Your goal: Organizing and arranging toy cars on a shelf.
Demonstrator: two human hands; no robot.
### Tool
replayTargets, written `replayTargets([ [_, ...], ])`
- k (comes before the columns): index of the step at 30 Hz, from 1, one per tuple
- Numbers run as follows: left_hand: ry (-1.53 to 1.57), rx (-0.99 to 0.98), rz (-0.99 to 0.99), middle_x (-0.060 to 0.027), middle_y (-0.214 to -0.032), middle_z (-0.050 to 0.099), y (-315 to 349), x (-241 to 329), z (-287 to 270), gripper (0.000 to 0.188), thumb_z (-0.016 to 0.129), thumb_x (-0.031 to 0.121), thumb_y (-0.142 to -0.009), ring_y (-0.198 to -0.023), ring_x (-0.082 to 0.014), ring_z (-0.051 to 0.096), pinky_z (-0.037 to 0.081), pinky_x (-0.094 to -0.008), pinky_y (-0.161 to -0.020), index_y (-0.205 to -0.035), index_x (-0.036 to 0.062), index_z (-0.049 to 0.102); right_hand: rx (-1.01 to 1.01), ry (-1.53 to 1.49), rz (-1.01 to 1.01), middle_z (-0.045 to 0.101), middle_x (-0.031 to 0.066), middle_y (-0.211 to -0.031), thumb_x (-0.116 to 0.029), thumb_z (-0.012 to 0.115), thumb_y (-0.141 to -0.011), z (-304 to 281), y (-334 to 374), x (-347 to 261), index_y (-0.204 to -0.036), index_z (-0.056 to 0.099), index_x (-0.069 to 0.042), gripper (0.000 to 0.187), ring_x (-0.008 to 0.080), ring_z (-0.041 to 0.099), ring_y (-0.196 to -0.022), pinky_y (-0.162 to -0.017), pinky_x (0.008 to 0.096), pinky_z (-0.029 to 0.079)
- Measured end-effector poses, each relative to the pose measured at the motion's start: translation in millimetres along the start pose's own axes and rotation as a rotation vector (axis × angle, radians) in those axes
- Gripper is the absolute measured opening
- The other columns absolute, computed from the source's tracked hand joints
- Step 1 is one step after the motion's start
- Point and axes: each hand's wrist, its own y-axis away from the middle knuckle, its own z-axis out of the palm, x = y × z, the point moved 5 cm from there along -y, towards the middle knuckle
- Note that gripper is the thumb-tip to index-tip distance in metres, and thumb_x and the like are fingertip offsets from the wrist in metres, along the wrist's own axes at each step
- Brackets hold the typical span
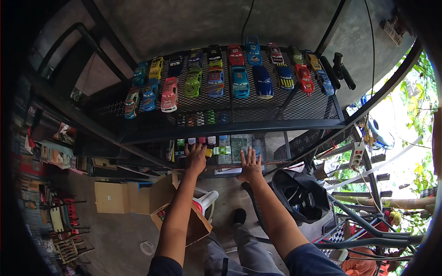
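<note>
My left hand (195, 159) reaches down onto the lower mesh shelf (271, 146) with its fingers curled. A small toy car (209, 152), of which only a yellow part shows, sits at its thumb side; the hand covers the rest. Just to the right lies a white-and-green toy car (222, 150). Several more toy cars (212, 140) stand in a row behind my fingers, partly hidden by the upper shelf's edge. My right hand (251, 165) rests at the front of the same shelf, fingers spread, holding nothing.
Two rows of colourful toy cars (215, 82) fill the upper mesh shelf (294, 110). Its black front bar (239, 129) crosses above my hands. Below are an open cardboard box (113, 198), a white-and-red stool (207, 201) and a black bag (301, 193). A power strip (356, 155) hangs at right.
</note>
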Motion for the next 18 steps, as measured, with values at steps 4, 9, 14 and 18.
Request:
replayTargets([
  [4,0.004,0.049,-0.009,-0.0073,-0.106,0.057,2.6,-3.0,0.6,0.032,0.063,0.007,-0.077,-0.11,-0.0253,0.05,0.023,-0.054,-0.106,-0.109,0.0091,0.06,-0.005,-0.008,0.003,-0.011,0.0212,-0.154,-0.047,0.07,-0.064,2.9,0.6,0.9,-0.15,-0.007,-0.014,0.12,0.0358,-0.007,-0.144,-0.113,0.0546,0.004],
  [9,-0.018,0.087,-0.015,-0.0068,-0.102,0.057,6.5,-5.4,0.2,0.029,0.061,0.008,-0.079,-0.108,-0.0245,0.051,0.023,-0.0531,-0.107,-0.107,0.0089,0.061,0.022,-0.04,-0.004,-0.007,0.0214,-0.155,-0.048,0.07,-0.064,0.4,3.7,-0.7,-0.15,-0.004,-0.013,0.119,0.0358,-0.005,-0.144,-0.113,0.055,0.004],
  [14,-0.06,0.06,-0.022,-0.0069,-0.109,0.053,6.2,-5.7,2.0,0.043,0.069,0.014,-0.075,-0.112,-0.0251,0.046,0.024,-0.0536,-0.105,-0.117,0.0088,0.056,0.049,-0.03,-0.004,-0.006,0.0208,-0.155,-0.046,0.067,-0.066,0.7,2.6,-1.3,-0.15,-0.002,-0.013,0.114,0.0353,-0.004,-0.144,-0.113,0.0546,0.004],
  [18,0.043,0.08,-0.004,-0.0092,-0.114,0.054,0.7,15.4,-4.4,0.047,0.067,0.015,-0.076,-0.115,-0.026,0.046,0.022,-0.0545,-0.106,-0.121,0.0068,0.054,0.055,-0.001,0.008,-0.006,0.0206,-0.155,-0.045,0.065,-0.067,3.6,-0.8,1.9,-0.151,-0.002,-0.014,0.112,0.0349,-0.004,-0.144,-0.113,0.054,0.005],
])
